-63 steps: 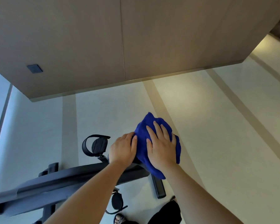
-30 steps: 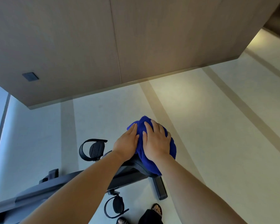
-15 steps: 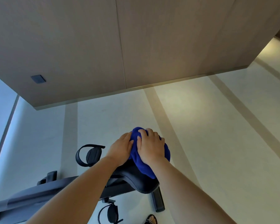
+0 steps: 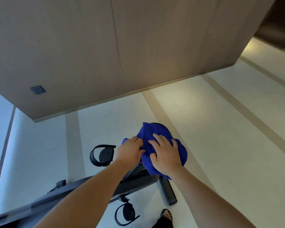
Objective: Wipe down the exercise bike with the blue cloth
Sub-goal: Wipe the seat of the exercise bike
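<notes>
The blue cloth point(image 4: 156, 134) lies bunched over the saddle of the black exercise bike point(image 4: 135, 180), hiding nearly all of the seat. My right hand point(image 4: 166, 153) presses flat on the cloth with fingers spread. My left hand point(image 4: 130, 151) rests at the cloth's left edge, fingers curled onto it and the saddle's side. The bike's frame runs down to the lower left beneath my left forearm. One strapped pedal point(image 4: 102, 155) sticks out to the left and another pedal point(image 4: 126, 213) shows below the frame.
A beige panelled wall point(image 4: 105, 55) with a small dark square plate point(image 4: 37, 90) stands behind the bike. Pale floor with tan stripes point(image 4: 237, 137) spreads to the right. The bike's rear foot bar point(image 4: 168, 190) rests on the floor, and a sandalled foot point(image 4: 165, 214) shows at the bottom.
Both hands slid the cloth forward over the saddle, and my right hand went from curled on it to flat with fingers spread. The dark seat showing below the cloth is now covered.
</notes>
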A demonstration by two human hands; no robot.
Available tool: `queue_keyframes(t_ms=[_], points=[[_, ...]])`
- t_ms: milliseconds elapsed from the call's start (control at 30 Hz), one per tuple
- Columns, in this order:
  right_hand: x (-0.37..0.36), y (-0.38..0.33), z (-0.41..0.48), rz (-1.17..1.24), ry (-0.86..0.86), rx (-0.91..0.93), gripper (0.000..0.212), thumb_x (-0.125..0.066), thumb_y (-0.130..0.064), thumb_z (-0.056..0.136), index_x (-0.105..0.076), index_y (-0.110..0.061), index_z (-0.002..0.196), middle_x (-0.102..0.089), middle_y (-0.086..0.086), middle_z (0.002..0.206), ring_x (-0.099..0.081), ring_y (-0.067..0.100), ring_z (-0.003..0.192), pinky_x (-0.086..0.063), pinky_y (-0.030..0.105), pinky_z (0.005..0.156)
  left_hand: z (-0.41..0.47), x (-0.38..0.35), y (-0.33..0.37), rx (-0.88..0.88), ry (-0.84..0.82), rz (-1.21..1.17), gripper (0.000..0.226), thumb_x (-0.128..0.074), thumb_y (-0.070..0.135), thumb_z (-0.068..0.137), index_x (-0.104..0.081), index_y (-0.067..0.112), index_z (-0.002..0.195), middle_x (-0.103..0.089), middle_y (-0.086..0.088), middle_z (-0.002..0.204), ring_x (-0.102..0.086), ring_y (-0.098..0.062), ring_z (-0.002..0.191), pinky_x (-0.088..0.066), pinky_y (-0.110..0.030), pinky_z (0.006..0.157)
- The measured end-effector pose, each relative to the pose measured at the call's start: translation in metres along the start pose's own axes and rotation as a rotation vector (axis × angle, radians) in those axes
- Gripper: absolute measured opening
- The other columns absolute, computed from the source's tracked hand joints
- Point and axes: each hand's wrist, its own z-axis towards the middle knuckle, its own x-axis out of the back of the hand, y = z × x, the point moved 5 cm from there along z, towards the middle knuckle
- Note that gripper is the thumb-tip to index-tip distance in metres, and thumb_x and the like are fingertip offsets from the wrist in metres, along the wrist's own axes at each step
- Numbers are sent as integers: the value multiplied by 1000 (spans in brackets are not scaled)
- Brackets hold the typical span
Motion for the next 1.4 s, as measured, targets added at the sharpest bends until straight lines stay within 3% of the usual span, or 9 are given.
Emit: queue_keyframes(t_ms=[100,233,400,533,667,800,967,1133,1400], points=[[-8,-11,-17,-46,2,61,66,-16,-37,75,-43,-26,135,-26,-5,153,-20,17,141,-12,48,112,-26,-4,-9,-63,28,76,28,-48,40,92,-55,22,113,-54,5,116,-50,-16,106,-44,-29,85],[-16,-15,-22,-164,-11,13,52,-29,-38,85,-51,-25,129,-43,-2,144,-38,20,133,-29,51,105,-40,-12,-14,-109,81,127,42,-44,41,94,-49,19,129,-50,2,131,-46,-18,120,-33,-30,101],[-20,-11,-5,-240,-50,4,53,-22,-43,91,-45,-23,134,-45,4,142,-42,25,130,-31,57,102,-37,-33,-15,-13,-4,137,52,-27,38,100,-20,17,147,-19,1,155,-12,-19,144,-18,-40,117],[-22,-7,5,-215,-106,53,54,-22,-44,90,-46,-22,133,-48,6,140,-45,26,128,-36,57,99,-21,-36,-14,75,-43,165,50,-18,35,101,-13,18,149,-14,2,157,-8,-20,145,-15,-40,117],[-15,-2,29,-190,-108,190,54,-14,-44,95,-27,-25,144,-25,3,153,-23,24,141,-20,55,109,-6,-36,-10,221,-44,117,49,-19,34,101,-18,19,148,-20,4,156,-12,-18,145,-15,-38,117],[-15,2,37,-166,-149,297,60,0,-47,92,-3,-26,148,2,1,158,3,23,144,-1,54,112,-2,-33,-3,335,65,26,42,-27,30,100,-37,20,140,-40,6,145,-29,-16,138,-21,-37,113],[-10,14,33,-85,-245,437,57,-26,-39,97,-3,-25,148,7,-1,157,8,19,144,1,51,113,-11,-27,9,447,306,-171,24,-51,22,92,-65,14,109,-63,1,121,-53,-20,117,-37,-37,104],[4,30,29,63,-322,532,57,-39,-38,93,-18,-31,146,-5,-6,157,-3,15,143,-3,46,115,-26,-25,30,563,376,-240,18,-59,21,88,-67,11,101,-67,0,105,-60,-18,91,-42,-22,73],[20,48,11,126,-449,569,62,-48,-36,87,-24,-33,144,-11,-8,156,-5,13,143,-2,44,116,-47,-35,64,623,362,-252,12,-58,26,89,-58,14,91,-54,3,91,-52,-12,74,-40,-21,63]])
